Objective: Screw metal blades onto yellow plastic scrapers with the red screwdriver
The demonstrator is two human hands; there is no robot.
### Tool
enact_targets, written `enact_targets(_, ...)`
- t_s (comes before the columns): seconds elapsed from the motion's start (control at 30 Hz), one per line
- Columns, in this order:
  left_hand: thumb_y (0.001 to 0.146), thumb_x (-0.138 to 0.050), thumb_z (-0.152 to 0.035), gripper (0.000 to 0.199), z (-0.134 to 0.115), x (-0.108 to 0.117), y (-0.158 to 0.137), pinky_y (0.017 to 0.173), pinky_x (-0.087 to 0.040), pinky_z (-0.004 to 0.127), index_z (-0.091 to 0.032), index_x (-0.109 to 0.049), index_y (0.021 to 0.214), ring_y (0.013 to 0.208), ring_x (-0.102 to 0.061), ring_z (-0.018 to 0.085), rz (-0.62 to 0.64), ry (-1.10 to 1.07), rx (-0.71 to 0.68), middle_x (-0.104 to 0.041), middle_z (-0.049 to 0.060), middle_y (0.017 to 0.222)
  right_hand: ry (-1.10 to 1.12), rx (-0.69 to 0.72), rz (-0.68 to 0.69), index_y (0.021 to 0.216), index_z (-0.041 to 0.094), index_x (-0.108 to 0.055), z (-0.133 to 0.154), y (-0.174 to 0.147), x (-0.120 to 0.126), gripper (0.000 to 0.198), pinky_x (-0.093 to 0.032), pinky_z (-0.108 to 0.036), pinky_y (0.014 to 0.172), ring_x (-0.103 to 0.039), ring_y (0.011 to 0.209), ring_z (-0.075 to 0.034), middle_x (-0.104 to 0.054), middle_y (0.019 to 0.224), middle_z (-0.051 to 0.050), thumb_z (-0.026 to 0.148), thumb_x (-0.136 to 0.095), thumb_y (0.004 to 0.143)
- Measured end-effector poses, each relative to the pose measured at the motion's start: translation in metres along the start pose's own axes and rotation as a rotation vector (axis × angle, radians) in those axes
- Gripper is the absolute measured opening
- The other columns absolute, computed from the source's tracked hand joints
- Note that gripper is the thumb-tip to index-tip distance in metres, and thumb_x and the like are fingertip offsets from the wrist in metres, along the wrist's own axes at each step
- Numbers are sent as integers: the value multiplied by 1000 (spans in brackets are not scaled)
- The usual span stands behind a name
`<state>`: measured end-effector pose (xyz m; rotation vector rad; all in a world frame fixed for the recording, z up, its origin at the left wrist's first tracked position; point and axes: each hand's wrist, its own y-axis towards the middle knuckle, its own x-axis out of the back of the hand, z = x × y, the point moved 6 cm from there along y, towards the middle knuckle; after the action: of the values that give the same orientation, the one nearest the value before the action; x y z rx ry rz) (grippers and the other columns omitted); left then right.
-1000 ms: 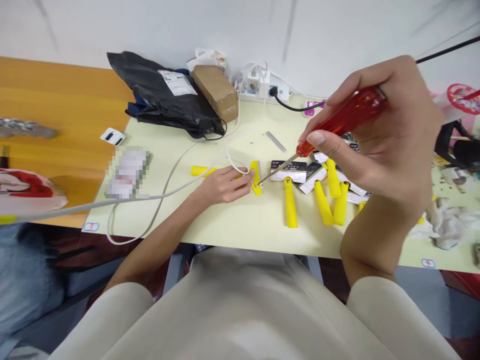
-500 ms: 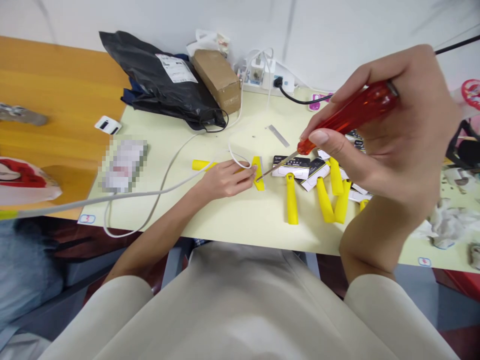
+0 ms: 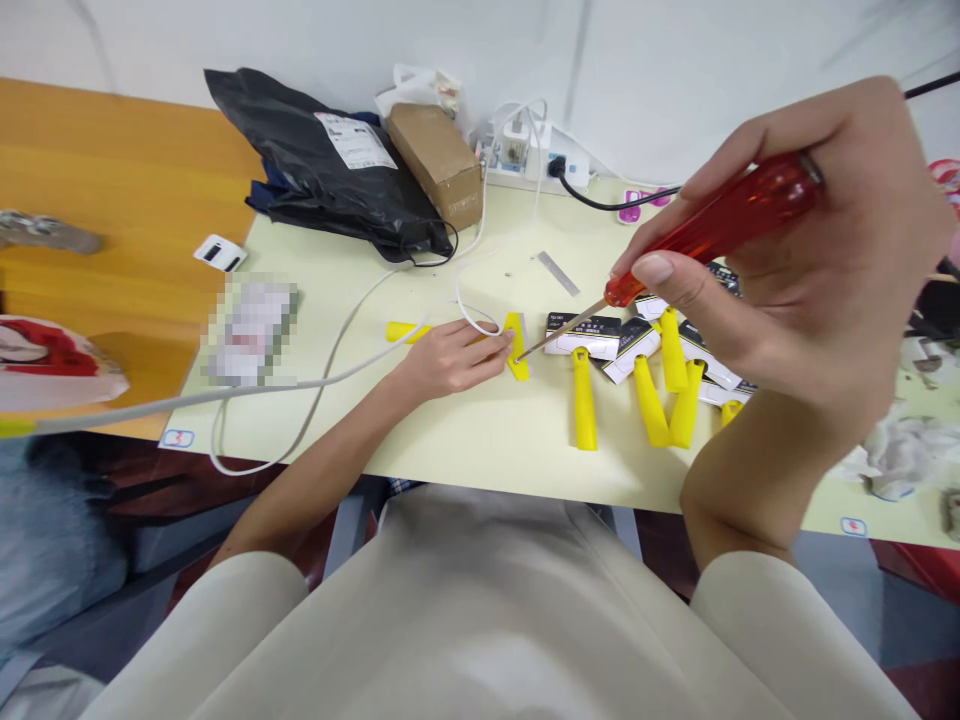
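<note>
My right hand is closed round the red see-through handle of a screwdriver. Its thin metal shaft slants down to the left, and the tip meets a small yellow plastic piece with a thin blade edge along its right side. From the left, the fingers of my left hand pinch that piece against the table. A yellow handle lies behind my left hand, partly covered by it. To the right are several scrapers with yellow handles and black-and-white cards at their heads.
A loose metal blade lies farther back. White cables cross the table on the left, over my left hand. At the back are a black plastic parcel, a cardboard box and a power strip. Crumpled tissue lies at right.
My right hand and the screwdriver's handle end have shifted slightly right and tilted a little, while the tip stays on the yellow piece. My left hand has kept its place.
</note>
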<state>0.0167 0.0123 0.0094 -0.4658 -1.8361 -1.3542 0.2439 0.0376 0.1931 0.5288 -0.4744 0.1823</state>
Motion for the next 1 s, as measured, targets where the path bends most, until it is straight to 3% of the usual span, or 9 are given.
enact_targets(0.1, 101, -65, -12, 18, -2, 1, 1, 94, -66, 41, -24, -76, 109, 109, -78, 22, -18, 6, -18, -80, 8, 128, -118, 89, -24, 116, 51, -74, 10, 0, -1, 36, -64, -43, 69, -76, 98, -29, -68, 107, -3, 60, -85, 83)
enact_targets(0.3, 102, -62, -11, 18, -7, 4, 5, 92, -66, 39, -23, -76, 105, 107, -77, 21, -15, 91, -64, -80, 7, 127, -156, 98, 25, 118, 53, -69, 15, 1, -7, 33, -63, -45, 69, -78, 92, -30, -70, 99, 0, 50, -82, 88)
enact_targets(0.43, 102, -61, -10, 18, -10, 4, 5, 90, -65, 38, -21, -75, 106, 106, -77, 21, -3, 150, -95, -81, 6, 126, -139, 118, 67, 117, 47, -69, 13, 2, -9, 29, -65, -41, 71, -79, 94, -28, -67, 112, -1, 43, -81, 91)
enact_targets(0.63, 103, -61, -14, 20, -5, -2, 2, 89, -65, 40, -26, -76, 108, 104, -78, 21, 30, 8, 0, -81, 7, 123, -260, 108, 97, 120, 42, -64, 9, 3, -13, 35, -68, -43, 82, -75, 103, -27, -62, 121, -1, 46, -83, 91)
enact_targets(0.73, 103, -61, -18, 19, 0, -6, 1, 91, -66, 43, -27, -76, 109, 103, -79, 23, 68, -106, 94, -81, 9, 124, -133, 134, 100, 121, 42, -61, 6, 4, -20, 36, -67, -44, 83, -75, 96, -25, -61, 120, -1, 37, -81, 92)
enact_targets(0.87, 103, -64, -23, 17, 6, -7, 1, 90, -66, 40, -29, -77, 113, 102, -80, 23, 48, -311, 220, -81, 10, 123, 99, 117, 252, 130, 42, -52, 3, 2, -33, 49, -68, -48, 88, -75, 101, -26, -64, 115, 0, 28, -79, 91)
enact_targets(0.93, 103, -66, -26, 15, 6, -7, 3, 88, -66, 38, -30, -77, 112, 99, -81, 22, 36, -377, 261, -81, 10, 121, 139, 27, 205, 130, 41, -52, 1, 3, -32, 49, -70, -48, 88, -75, 99, -25, -68, 115, 0, 30, -80, 92)
enact_targets(1.0, 101, -68, -28, 11, 3, -7, 5, 87, -66, 37, -30, -78, 106, 99, -81, 22, 39, -397, 274, -82, 10, 118, 123, -34, 64, 127, 41, -56, -1, 5, -24, 49, -72, -47, 84, -75, 94, -24, -66, 129, 0, 31, -85, 89)
